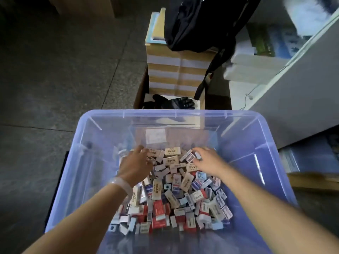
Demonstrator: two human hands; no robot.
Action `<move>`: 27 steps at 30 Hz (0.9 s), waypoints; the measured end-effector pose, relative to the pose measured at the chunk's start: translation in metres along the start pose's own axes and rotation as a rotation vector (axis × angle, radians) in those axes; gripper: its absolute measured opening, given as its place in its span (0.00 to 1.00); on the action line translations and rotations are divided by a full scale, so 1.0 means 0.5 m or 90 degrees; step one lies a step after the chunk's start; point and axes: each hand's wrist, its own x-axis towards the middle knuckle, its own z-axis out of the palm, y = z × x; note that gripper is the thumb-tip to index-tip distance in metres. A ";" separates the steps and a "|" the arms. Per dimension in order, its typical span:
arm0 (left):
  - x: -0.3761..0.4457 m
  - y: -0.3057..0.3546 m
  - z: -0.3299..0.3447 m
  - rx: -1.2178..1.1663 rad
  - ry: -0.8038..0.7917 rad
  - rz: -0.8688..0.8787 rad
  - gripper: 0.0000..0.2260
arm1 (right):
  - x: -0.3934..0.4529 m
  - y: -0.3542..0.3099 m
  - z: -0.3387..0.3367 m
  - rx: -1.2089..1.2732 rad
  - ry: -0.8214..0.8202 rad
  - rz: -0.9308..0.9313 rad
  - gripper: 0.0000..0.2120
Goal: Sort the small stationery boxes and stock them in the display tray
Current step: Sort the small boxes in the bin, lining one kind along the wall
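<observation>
A large translucent blue bin [271, 162] fills the lower view. On its floor lies a loose heap of several small stationery boxes [176, 195]: beige ones at the far end, red, white and blue ones nearer me. Both my arms reach into the bin. My left hand [134, 165], with a pale band on its wrist, lies on the far left of the heap, fingers bent down over a beige box [153, 153]; its grip is hidden. My right hand [208, 160] is at the far right, thumb and fingers pinching a small blue-white box [198, 155].
Behind the bin stands a carton with black gloves [174, 102] on it, then a stack of banded brown packs [176, 70] under a black bag [200, 22]. A grey shelf unit [297, 88] rises at the right. Dark stone floor [55, 70] lies to the left.
</observation>
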 end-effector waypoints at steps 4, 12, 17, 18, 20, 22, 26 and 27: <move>0.022 0.004 0.044 -0.005 0.078 -0.035 0.20 | 0.033 0.028 0.040 -0.054 0.079 0.000 0.23; 0.049 -0.008 0.028 0.137 0.103 -0.040 0.15 | 0.044 0.009 0.023 -0.052 -0.062 0.002 0.17; 0.034 -0.017 0.065 0.079 0.076 0.005 0.17 | 0.030 -0.013 0.050 0.055 -0.039 0.013 0.23; 0.034 -0.011 0.067 0.020 0.062 -0.016 0.16 | 0.034 -0.020 0.055 0.081 -0.048 0.021 0.23; 0.036 0.005 0.066 -0.088 0.035 -0.051 0.14 | 0.043 -0.038 0.060 0.124 -0.066 0.019 0.22; 0.041 0.017 0.067 -0.159 0.012 -0.061 0.15 | 0.050 -0.052 0.055 0.208 -0.075 0.028 0.21; 0.057 0.025 0.069 -0.185 -0.105 -0.050 0.18 | 0.050 -0.061 0.035 0.349 -0.127 0.054 0.13; 0.060 0.029 0.071 -0.153 -0.114 -0.022 0.17 | 0.049 -0.063 0.035 0.348 -0.129 0.046 0.14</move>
